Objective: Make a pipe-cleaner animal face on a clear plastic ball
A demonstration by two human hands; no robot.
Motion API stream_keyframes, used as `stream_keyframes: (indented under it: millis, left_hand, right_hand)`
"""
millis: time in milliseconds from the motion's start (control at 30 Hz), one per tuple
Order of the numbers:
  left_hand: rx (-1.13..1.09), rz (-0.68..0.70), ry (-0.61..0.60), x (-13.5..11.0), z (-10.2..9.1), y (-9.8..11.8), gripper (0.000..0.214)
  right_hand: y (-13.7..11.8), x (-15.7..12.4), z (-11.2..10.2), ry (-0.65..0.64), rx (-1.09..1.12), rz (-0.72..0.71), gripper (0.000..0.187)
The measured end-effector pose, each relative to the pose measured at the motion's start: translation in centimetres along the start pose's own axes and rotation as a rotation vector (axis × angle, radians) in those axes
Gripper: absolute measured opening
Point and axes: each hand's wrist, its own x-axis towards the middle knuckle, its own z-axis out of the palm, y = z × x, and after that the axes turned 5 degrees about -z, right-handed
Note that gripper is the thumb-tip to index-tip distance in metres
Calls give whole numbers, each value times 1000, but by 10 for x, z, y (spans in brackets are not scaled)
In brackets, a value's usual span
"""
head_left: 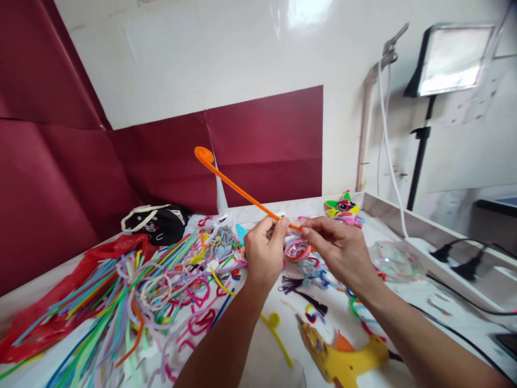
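Closest to me, a yellow plastic hot glue gun point(343, 358) lies on its side on the white worktop point(258, 366). Just left of it there's a yellow strip with a small curl at one end point(277, 330). Further left is a big messy heap of soft bright strips in loads of colours point(121, 302), partly spilling over a red plastic bag point(60, 291).

Above that, both hands are raised over the worktop and nearly touching. The left hand point(264, 253) and the right hand point(341, 248) each pinch the near end of a long orange plastic strip with a round loop at its tip point(234, 186) between thumb and fingertips. The left grips slightly further along it. From that pinch point the strip's long axis runs up and to the left, away from the body, so the loop end sticks out free in the air on the left hand's side, well clear of everything. Right under the fingers sits a small pink coiled ring point(297, 249), with a dark purple tassel point(301, 288) lying a bit nearer.

Further back there's a crumpled clear plastic bag point(398, 261) to the right, a multicoloured star-shaped piece point(343, 207) near the far edge, and a black pouch with a cartoon face point(157, 222) on the left. Behind it all, maroon paper point(266, 140) is stuck to the wall, and a lamp panel on a black stand point(452, 59) stands at the right.

Can't read a brand, label or any writing on anything, glue gun included.
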Motion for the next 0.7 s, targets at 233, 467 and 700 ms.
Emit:
stream_keyframes:
  millis: [233, 467, 700]
  left_hand:
    - [198, 131, 15, -2, 0, 1, 32]
    - [334, 331, -34, -6, 1, 1, 32]
    - [393, 397, -106, -11, 6, -3, 28]
  right_hand:
    - [-8, 4, -12, -116, -172, -87, 14]
    - [-11, 5, -17, -273, -365, -174, 20]
    - [-9, 2, -21, -399, -549, -217, 17]
